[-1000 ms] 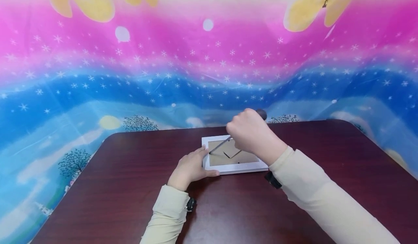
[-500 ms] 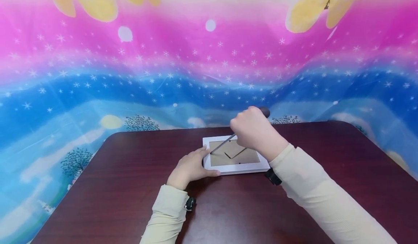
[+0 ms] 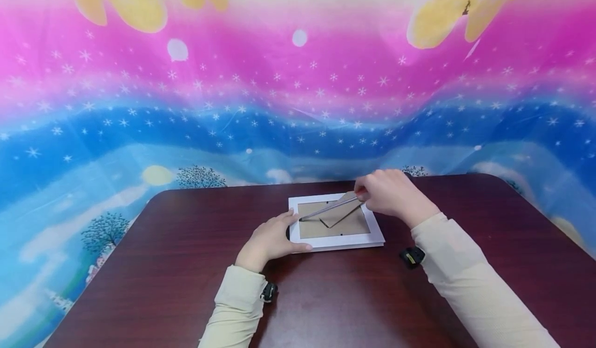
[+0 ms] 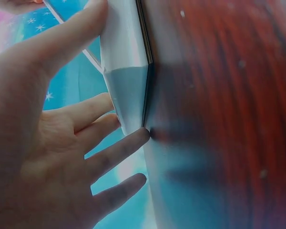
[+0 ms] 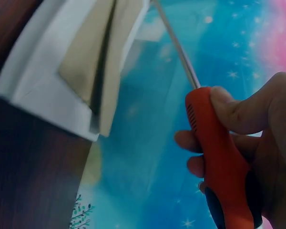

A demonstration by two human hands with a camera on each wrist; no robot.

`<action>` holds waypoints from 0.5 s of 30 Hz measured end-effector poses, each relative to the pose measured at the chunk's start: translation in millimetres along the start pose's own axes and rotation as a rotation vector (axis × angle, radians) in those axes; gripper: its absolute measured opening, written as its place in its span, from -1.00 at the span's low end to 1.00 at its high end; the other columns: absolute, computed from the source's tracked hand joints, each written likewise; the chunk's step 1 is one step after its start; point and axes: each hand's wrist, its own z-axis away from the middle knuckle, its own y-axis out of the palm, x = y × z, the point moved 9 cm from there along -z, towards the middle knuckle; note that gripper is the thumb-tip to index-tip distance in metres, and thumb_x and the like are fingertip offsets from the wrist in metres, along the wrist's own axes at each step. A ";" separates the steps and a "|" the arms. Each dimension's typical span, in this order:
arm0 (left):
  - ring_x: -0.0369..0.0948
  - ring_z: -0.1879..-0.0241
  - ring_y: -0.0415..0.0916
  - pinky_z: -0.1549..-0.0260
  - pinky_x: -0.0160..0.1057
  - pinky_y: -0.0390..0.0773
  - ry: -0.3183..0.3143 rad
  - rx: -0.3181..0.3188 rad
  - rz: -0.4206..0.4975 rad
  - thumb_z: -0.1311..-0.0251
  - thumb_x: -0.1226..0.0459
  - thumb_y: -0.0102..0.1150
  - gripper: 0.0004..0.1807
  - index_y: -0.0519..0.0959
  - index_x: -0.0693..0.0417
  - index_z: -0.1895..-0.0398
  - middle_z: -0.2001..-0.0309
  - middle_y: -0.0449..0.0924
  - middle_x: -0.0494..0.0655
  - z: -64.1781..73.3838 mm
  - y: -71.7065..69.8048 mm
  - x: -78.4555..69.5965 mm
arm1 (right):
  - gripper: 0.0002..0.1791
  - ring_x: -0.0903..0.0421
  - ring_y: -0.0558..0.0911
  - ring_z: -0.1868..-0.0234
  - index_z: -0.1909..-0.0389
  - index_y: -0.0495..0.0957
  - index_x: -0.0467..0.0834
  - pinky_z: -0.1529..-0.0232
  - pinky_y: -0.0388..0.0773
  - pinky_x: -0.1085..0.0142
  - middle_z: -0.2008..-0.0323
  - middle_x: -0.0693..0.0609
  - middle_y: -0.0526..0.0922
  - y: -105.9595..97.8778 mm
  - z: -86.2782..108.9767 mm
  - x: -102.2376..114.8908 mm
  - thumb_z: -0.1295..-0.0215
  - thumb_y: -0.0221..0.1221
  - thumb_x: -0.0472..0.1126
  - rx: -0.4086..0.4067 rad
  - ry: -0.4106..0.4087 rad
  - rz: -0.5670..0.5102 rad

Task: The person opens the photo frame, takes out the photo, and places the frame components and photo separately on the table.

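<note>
A white picture frame [image 3: 335, 242] lies face down on the table, its tan backing board [image 3: 312, 230] showing. My left hand [image 3: 267, 239] braces the frame's left end, thumb along the near side. In the left wrist view its fingers [image 4: 119, 152] are straight and spread, with some tips against the frame. My right hand [image 3: 391, 193] grips a screwdriver by its red and black handle [image 5: 224, 157]. The metal shaft [image 3: 330, 207] slants low across the backing, its tip at the board's left edge. A tan stand flap [image 5: 115, 81] rises from the backing in the right wrist view.
The dark red-brown wooden table [image 3: 186, 265] has rounded far corners. Behind it hangs a pink and blue cloth [image 3: 261, 94] printed with snowflakes and trees. A black strap device [image 3: 412, 257] sits at the right wrist, and another device [image 3: 269, 292] at the left.
My right hand has moved right and lower, tilting the screwdriver to a flatter angle while its tip stays at the backing's left edge. The left hand and frame hold nearly still.
</note>
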 end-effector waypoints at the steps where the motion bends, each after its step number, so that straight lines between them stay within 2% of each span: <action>1: 0.06 -0.39 0.24 -0.25 0.17 0.31 -0.001 0.000 0.001 0.02 -0.20 0.41 -0.05 0.37 -0.04 -0.44 -0.46 0.24 -0.02 0.1 0.4 0.3 | -0.83 0.13 0.37 0.62 0.40 0.67 -0.02 0.56 0.38 0.20 0.62 0.17 0.51 0.6 0.8 0.4 -0.11 0.21 -0.36 -0.001 -0.005 0.001; 5: 0.06 -0.40 0.23 -0.24 0.18 0.31 0.000 0.003 0.015 0.02 -0.20 0.42 -0.05 0.37 -0.04 -0.44 -0.47 0.23 -0.02 0.5 1.4 1.0 | -0.79 0.14 0.30 0.65 0.53 0.60 -0.03 0.60 0.35 0.21 0.69 0.16 0.40 -11.0 2.2 16.5 0.00 0.16 -0.44 -0.073 -0.078 0.065; 9: 0.06 -0.40 0.23 -0.25 0.17 0.31 0.004 0.000 0.028 0.02 -0.19 0.43 -0.04 0.37 -0.02 -0.44 -0.46 0.24 0.00 0.4 0.5 0.3 | -0.75 0.14 0.30 0.68 0.71 0.45 -0.04 0.59 0.36 0.20 0.76 0.14 0.32 -31.7 1.5 49.1 0.13 0.19 -0.46 -0.170 -0.187 0.217; 15: 0.05 -0.40 0.23 -0.25 0.16 0.31 -0.004 0.005 0.024 0.01 -0.20 0.41 -0.03 0.35 0.00 -0.45 -0.46 0.25 0.01 -0.7 1.3 0.5 | -0.76 0.10 0.45 0.68 0.76 0.44 -0.04 0.52 0.41 0.21 0.78 0.08 0.41 -44.8 -4.0 95.8 0.18 0.31 -0.33 -0.172 -0.281 0.447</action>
